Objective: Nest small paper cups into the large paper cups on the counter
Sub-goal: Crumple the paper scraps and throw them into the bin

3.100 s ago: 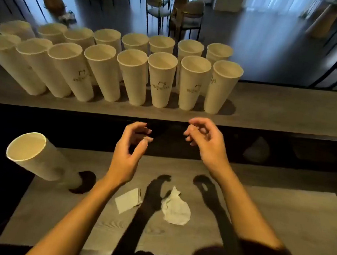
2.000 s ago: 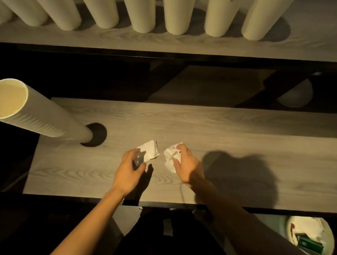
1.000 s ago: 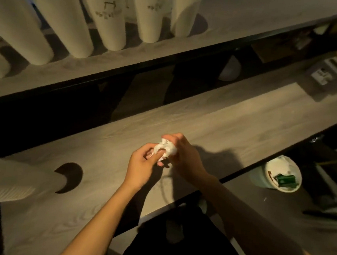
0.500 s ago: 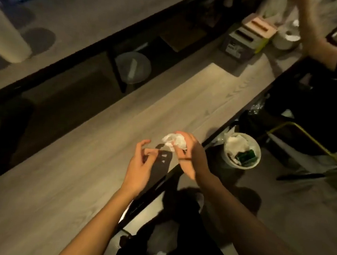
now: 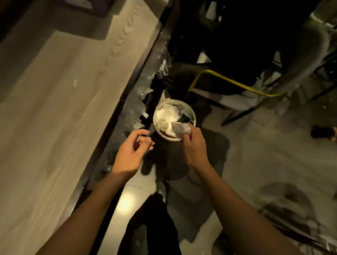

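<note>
right hand (image 5: 193,148) pinching crumpled paper (image 5: 181,128) over waste bin (image 5: 191,113), left hand (image 5: 131,152) empty

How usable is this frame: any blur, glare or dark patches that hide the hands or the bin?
Head view: dim, warm light, soft overall with motion smear on the counter. The right hand holding crumpled paper over the bin stays readable, as does the empty left hand. One glare spot on the floor tile; the top centre is nearly black; wide-angle bending at the edges.
</note>
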A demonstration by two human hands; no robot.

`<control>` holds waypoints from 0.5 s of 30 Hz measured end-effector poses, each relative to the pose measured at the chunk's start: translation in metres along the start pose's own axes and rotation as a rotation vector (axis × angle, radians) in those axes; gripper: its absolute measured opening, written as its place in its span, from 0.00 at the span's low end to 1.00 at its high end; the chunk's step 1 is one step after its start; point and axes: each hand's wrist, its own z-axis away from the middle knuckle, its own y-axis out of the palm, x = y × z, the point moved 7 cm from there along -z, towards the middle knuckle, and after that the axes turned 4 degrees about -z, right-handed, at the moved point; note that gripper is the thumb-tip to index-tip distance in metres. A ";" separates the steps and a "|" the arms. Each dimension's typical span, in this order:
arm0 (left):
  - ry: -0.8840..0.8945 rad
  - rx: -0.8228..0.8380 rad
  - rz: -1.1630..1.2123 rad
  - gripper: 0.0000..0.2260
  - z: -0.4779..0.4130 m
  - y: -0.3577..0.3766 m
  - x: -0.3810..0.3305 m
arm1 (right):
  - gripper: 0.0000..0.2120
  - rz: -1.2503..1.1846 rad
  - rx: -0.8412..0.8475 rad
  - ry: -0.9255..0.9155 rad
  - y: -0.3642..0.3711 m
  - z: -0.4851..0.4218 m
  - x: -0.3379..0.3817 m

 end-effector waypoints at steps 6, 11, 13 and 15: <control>-0.034 0.028 -0.069 0.07 -0.089 0.066 0.076 | 0.18 0.146 -0.002 0.126 0.021 -0.076 -0.109; -0.048 0.033 -0.103 0.05 -0.146 0.105 0.136 | 0.15 0.220 0.049 0.120 0.062 -0.138 -0.184; -0.059 0.030 -0.106 0.06 -0.166 0.114 0.158 | 0.17 0.199 0.076 0.171 0.079 -0.159 -0.214; -0.076 0.029 -0.127 0.06 -0.186 0.120 0.183 | 0.17 0.187 0.102 0.174 0.103 -0.179 -0.240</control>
